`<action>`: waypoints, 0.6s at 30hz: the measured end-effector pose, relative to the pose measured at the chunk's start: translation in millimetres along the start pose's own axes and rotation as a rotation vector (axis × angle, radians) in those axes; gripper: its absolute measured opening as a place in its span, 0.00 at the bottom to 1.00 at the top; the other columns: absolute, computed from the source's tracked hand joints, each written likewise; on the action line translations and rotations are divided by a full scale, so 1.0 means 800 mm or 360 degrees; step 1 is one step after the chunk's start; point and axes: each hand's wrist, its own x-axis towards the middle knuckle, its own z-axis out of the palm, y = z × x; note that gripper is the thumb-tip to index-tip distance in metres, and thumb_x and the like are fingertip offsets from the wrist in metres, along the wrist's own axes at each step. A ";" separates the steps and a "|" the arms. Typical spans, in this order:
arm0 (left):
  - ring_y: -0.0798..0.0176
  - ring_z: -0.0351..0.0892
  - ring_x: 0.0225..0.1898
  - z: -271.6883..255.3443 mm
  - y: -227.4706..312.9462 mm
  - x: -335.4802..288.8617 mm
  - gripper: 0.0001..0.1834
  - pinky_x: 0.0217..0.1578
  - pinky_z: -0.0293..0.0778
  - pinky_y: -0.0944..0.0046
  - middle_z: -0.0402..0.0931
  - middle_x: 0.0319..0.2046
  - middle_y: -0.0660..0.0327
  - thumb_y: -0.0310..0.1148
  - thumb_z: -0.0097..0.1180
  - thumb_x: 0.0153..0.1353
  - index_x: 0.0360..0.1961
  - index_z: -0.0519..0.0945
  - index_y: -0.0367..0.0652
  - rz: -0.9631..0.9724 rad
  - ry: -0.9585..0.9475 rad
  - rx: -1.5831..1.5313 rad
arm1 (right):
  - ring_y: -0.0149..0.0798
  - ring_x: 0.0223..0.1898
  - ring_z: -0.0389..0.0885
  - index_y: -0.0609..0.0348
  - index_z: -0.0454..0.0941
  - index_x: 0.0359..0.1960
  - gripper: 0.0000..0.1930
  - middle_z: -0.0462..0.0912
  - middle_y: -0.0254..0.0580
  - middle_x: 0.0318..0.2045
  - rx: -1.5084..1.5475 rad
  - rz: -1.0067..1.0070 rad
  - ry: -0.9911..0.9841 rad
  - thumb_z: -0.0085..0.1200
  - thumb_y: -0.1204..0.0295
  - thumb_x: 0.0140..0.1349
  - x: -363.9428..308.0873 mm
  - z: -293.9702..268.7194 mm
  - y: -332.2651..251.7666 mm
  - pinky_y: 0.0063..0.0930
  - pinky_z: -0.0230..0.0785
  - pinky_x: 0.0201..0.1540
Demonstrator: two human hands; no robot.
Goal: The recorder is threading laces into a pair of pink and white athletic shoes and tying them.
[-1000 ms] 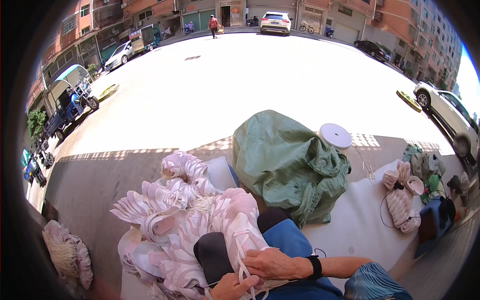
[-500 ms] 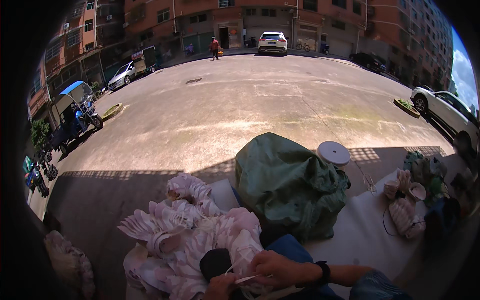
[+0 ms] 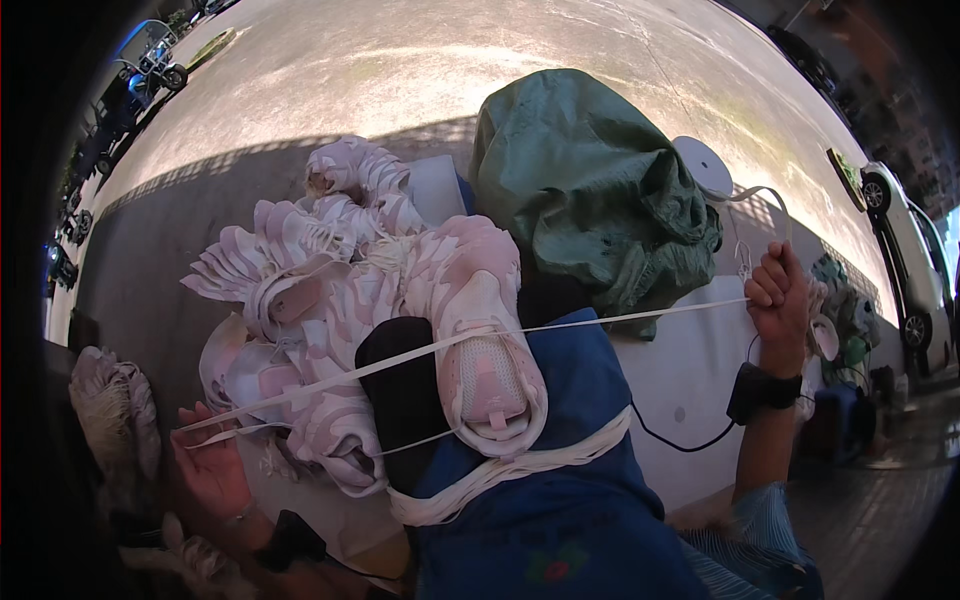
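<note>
A narrow white tape (image 3: 590, 320) is stretched taut between my hands, over a pink-and-white sneaker (image 3: 490, 370) in my lap. My right hand (image 3: 778, 300), raised at the right, is closed round the tape. A further length runs from it to a white reel (image 3: 705, 166). My left hand (image 3: 212, 468), low at the left with palm up, has the tape at its fingers; part of it doubles back toward the sneaker. Across my blue apron (image 3: 560, 520) lies a bundle of white laces (image 3: 510, 478).
Several pink-and-white shoe uppers (image 3: 310, 270) are heaped at my left. A dark green sack (image 3: 590, 180) stands ahead, beside the reel. More shoe pieces lie at far left (image 3: 115, 410) and far right. A blue three-wheeler (image 3: 150, 65) and a white car (image 3: 905, 250) are parked farther off.
My hands, close together at my lap before, have spread wide apart, drawing the tape out between them. The view has tipped down, and tape now leads from the reel to my right hand.
</note>
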 end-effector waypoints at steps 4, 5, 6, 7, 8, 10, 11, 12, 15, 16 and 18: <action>0.51 0.65 0.61 -0.050 0.049 -0.025 0.19 0.67 0.52 0.47 0.68 0.59 0.53 0.38 0.43 0.69 0.55 0.72 0.37 0.0237 0.0004 0.0114 | 0.20 0.12 0.55 0.61 0.71 0.35 0.12 0.59 0.26 0.16 -0.0006 -0.0295 0.0481 0.43 0.65 0.71 0.004 -0.056 -0.041 0.16 0.46 0.11; 0.51 0.65 0.61 -0.047 0.050 -0.028 0.19 0.67 0.52 0.47 0.68 0.59 0.53 0.38 0.43 0.69 0.55 0.72 0.37 0.0228 0.0019 0.0122 | 0.20 0.12 0.55 0.61 0.71 0.35 0.12 0.59 0.26 0.16 -0.0008 -0.0279 0.0491 0.43 0.65 0.71 0.003 -0.044 -0.030 0.16 0.46 0.11; 0.54 0.67 0.56 -0.044 0.050 -0.028 0.20 0.64 0.57 0.50 0.70 0.54 0.53 0.38 0.43 0.69 0.56 0.71 0.36 0.0382 0.0393 0.0161 | 0.21 0.12 0.56 0.61 0.72 0.33 0.13 0.61 0.27 0.17 -0.0206 -0.0295 0.0572 0.44 0.63 0.70 0.001 -0.030 -0.013 0.15 0.47 0.10; 0.57 0.70 0.52 -0.041 0.049 -0.027 0.21 0.61 0.61 0.53 0.71 0.50 0.53 0.38 0.43 0.69 0.57 0.70 0.36 0.0541 0.0765 0.0202 | 0.21 0.13 0.57 0.60 0.73 0.31 0.15 0.63 0.28 0.17 -0.0402 -0.0311 0.0645 0.46 0.62 0.69 0.002 -0.015 0.009 0.15 0.47 0.10; 0.57 0.70 0.52 -0.020 0.036 -0.016 0.21 0.61 0.61 0.53 0.71 0.50 0.53 0.38 0.43 0.69 0.57 0.70 0.36 0.0534 0.0770 0.0210 | 0.21 0.13 0.58 0.59 0.73 0.27 0.18 0.65 0.29 0.18 -0.0585 -0.0187 0.0500 0.46 0.58 0.69 -0.001 -0.008 0.031 0.14 0.48 0.11; 0.64 0.69 0.39 0.027 -0.001 0.009 0.20 0.48 0.68 0.61 0.69 0.39 0.58 0.39 0.43 0.70 0.55 0.71 0.35 0.0015 0.0026 0.0214 | 0.19 0.11 0.56 0.63 0.76 0.30 0.22 0.67 0.29 0.18 -0.0995 0.0119 0.0259 0.40 0.56 0.70 -0.006 0.025 0.080 0.14 0.47 0.11; 0.69 0.65 0.28 0.032 -0.023 0.014 0.19 0.34 0.69 0.69 0.65 0.31 0.61 0.39 0.42 0.71 0.52 0.72 0.36 0.0092 0.0303 0.0389 | 0.18 0.11 0.55 0.66 0.79 0.33 0.23 0.71 0.31 0.19 -0.1292 0.0080 0.0051 0.38 0.58 0.70 -0.010 0.053 0.112 0.15 0.46 0.12; 0.71 0.64 0.24 0.044 -0.042 0.020 0.18 0.30 0.68 0.71 0.66 0.29 0.63 0.39 0.43 0.71 0.51 0.73 0.36 -0.0049 0.0264 0.0506 | 0.22 0.16 0.66 0.67 0.79 0.37 0.23 0.76 0.36 0.23 -0.1590 0.0177 -0.0205 0.36 0.59 0.70 -0.010 0.075 0.132 0.18 0.57 0.18; 0.75 0.62 0.16 0.111 -0.129 0.044 0.14 0.20 0.66 0.75 0.71 0.30 0.64 0.37 0.46 0.69 0.46 0.75 0.37 -0.0352 0.0267 0.1032 | 0.33 0.26 0.75 0.64 0.78 0.42 0.17 0.78 0.41 0.29 -0.1908 -0.0261 -0.0698 0.42 0.62 0.69 -0.013 0.109 0.209 0.26 0.68 0.30; 0.77 0.63 0.17 0.131 -0.154 0.051 0.13 0.20 0.67 0.76 0.73 0.33 0.63 0.35 0.47 0.68 0.45 0.75 0.37 -0.0475 0.0193 0.1214 | 0.34 0.26 0.75 0.63 0.78 0.44 0.15 0.77 0.39 0.29 -0.1907 -0.0494 -0.0849 0.45 0.65 0.68 -0.014 0.106 0.230 0.29 0.68 0.31; 0.78 0.64 0.18 0.156 -0.192 0.060 0.12 0.20 0.66 0.77 0.76 0.37 0.62 0.33 0.49 0.67 0.45 0.75 0.36 -0.0662 0.0044 0.1467 | 0.42 0.30 0.77 0.62 0.78 0.43 0.13 0.77 0.45 0.31 -0.2002 -0.0384 -0.0954 0.49 0.66 0.65 -0.022 0.127 0.242 0.32 0.70 0.35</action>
